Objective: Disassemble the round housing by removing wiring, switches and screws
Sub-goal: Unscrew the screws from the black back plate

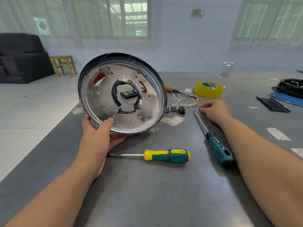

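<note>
Housing (122, 93) tilted up at ten o'clock, rim gripped by left hand (98, 133); right hand (214, 110) at two o'clock, fingers curled by loose screws (196, 109), pinch unclear; likely to roll away and get lost if nudged.

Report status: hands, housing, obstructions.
Left hand grips round housing by its lower rim, tilted up. Right hand at loose screws on table. Nothing in the way.
</note>
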A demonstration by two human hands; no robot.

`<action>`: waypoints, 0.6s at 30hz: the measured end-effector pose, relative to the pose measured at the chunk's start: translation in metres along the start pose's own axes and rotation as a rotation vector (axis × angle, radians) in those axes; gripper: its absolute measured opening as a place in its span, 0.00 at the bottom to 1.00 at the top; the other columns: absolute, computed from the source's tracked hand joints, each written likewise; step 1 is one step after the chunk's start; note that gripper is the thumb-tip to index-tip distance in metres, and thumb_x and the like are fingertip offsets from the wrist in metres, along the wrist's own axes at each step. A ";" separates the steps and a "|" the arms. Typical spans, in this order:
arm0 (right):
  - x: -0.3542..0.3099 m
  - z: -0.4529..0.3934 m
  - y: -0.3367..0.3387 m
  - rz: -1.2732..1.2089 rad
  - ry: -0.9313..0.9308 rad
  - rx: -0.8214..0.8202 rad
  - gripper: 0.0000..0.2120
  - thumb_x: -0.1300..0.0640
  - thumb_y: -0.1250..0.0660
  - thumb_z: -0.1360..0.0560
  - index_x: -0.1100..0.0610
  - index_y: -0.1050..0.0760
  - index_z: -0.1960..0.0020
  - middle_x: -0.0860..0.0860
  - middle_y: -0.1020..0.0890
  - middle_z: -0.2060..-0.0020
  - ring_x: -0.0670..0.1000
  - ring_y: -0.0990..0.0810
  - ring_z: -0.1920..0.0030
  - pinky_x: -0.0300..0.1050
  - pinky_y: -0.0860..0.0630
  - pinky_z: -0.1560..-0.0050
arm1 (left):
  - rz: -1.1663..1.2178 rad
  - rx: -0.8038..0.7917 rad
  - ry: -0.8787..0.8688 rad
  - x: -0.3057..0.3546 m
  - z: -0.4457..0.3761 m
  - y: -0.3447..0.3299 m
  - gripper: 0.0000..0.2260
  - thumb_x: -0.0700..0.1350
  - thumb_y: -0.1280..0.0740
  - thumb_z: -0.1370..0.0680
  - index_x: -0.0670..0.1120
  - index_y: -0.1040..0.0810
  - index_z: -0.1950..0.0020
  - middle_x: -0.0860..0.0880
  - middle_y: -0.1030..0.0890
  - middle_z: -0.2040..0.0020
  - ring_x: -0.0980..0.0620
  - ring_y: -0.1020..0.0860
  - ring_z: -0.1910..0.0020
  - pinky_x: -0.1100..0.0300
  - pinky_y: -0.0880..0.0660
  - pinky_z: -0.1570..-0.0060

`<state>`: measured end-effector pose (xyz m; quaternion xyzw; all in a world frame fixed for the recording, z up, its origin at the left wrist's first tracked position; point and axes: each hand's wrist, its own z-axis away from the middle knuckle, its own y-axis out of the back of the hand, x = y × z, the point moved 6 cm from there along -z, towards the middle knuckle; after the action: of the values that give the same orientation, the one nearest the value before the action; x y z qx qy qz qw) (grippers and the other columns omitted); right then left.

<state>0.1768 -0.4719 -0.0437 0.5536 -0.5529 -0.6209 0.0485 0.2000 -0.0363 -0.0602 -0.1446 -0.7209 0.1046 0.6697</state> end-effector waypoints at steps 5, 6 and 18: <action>-0.003 -0.001 0.000 0.017 0.019 -0.001 0.04 0.51 0.28 0.24 0.45 0.17 0.57 0.43 0.20 0.62 0.49 0.22 0.52 0.43 0.28 0.52 | -0.005 0.003 0.001 0.000 0.000 0.001 0.22 0.41 0.34 0.17 0.54 0.34 0.25 0.47 0.18 0.37 0.41 0.13 0.49 0.51 0.14 0.57; -0.003 0.000 0.000 0.026 0.025 -0.003 0.05 0.51 0.28 0.23 0.44 0.18 0.57 0.43 0.19 0.61 0.49 0.22 0.52 0.42 0.28 0.52 | -0.008 0.003 0.002 -0.001 0.000 0.001 0.22 0.41 0.34 0.17 0.54 0.34 0.25 0.47 0.18 0.36 0.40 0.13 0.48 0.50 0.14 0.57; -0.017 0.006 -0.007 0.032 0.091 -0.023 0.02 0.52 0.26 0.24 0.49 0.14 0.53 0.46 0.18 0.63 0.48 0.22 0.57 0.41 0.29 0.54 | -0.025 0.000 -0.008 -0.002 -0.002 0.001 0.22 0.41 0.34 0.17 0.53 0.34 0.24 0.48 0.19 0.35 0.40 0.13 0.46 0.50 0.14 0.56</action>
<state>0.1824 -0.4541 -0.0393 0.5719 -0.5514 -0.6007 0.0898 0.2025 -0.0363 -0.0618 -0.1353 -0.7253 0.0967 0.6680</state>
